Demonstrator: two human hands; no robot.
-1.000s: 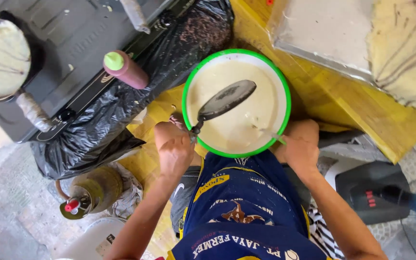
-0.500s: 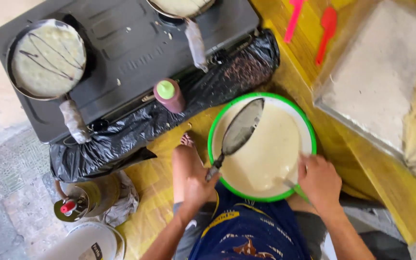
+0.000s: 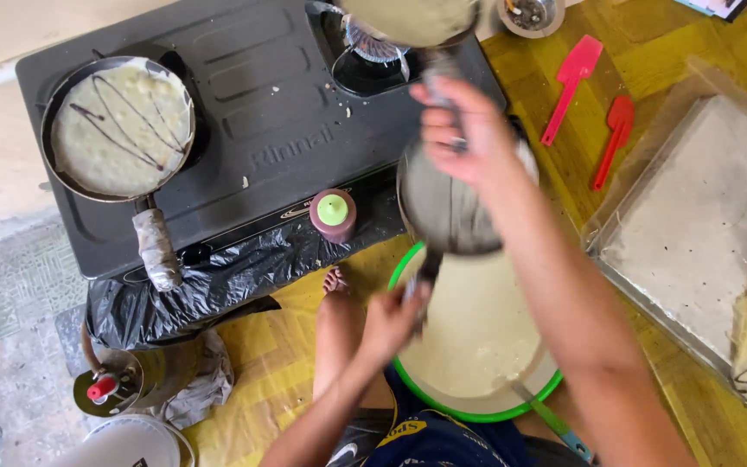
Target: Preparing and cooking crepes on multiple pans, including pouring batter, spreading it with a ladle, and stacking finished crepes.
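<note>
Left hand [image 3: 391,320] grips the pan [image 3: 451,203] handle over the batter bowl [image 3: 477,406]; right hand [image 3: 464,130] clasps another pan's handle

The flat black top of the gas stove [image 3: 261,112] is lying open between the round pan with a chocolate-striped crepe [image 3: 121,125] and the back burner [image 3: 372,47]. A brown squeeze bottle with a green cap [image 3: 333,214] is standing at the stove's front edge, blocking the way there. Two red plastic spatulas [image 3: 594,99] are lying on the yellow floor between stove and metal tray [image 3: 693,233], narrowing that lane.
</note>
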